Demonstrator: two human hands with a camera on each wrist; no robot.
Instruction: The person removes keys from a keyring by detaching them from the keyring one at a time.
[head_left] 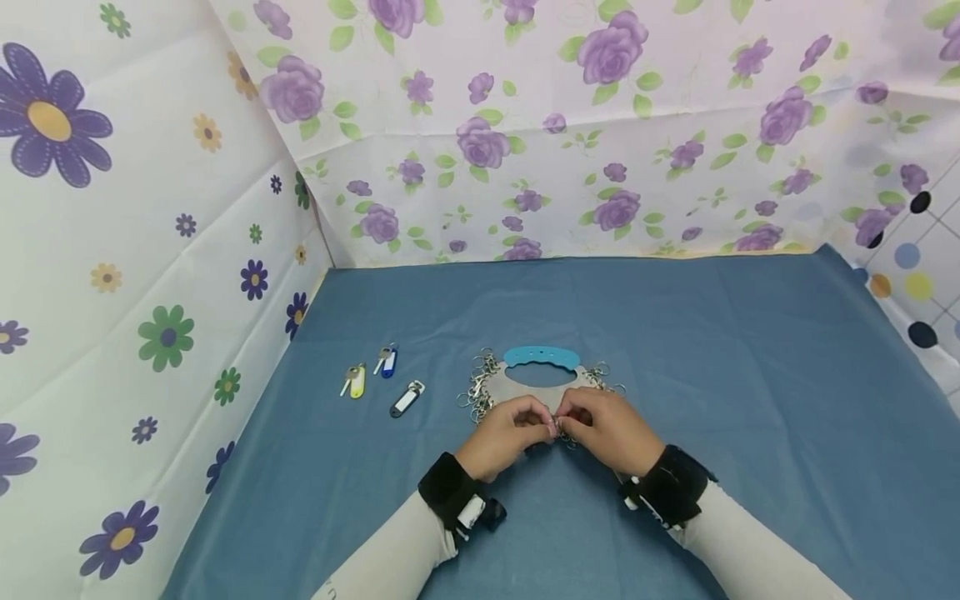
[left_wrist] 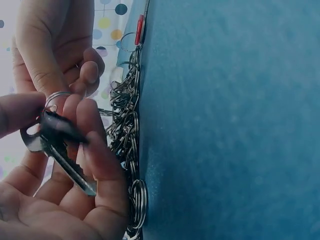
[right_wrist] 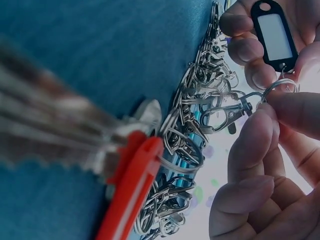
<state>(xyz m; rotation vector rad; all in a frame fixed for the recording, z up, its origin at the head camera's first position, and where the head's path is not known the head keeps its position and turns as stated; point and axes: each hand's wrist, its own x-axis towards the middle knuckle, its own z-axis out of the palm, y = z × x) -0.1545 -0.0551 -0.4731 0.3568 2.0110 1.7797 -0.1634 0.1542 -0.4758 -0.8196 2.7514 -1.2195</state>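
A metal key-holder plate with a blue grip lies on the cloth, snap hooks and rings clustered along its edges. Both hands meet at its near edge. My left hand holds a black key tag with its key, whose blade lies against the fingers. Between thumb and fingertips, my right hand pinches the split ring beside one snap hook. A red key tag with a blurred key shows close to the right wrist camera.
Left of the plate lie a yellow key tag and a blue key tag, each with keys, and another black key tag. A blue cloth covers the table. Flowered sheets hang behind and at the left.
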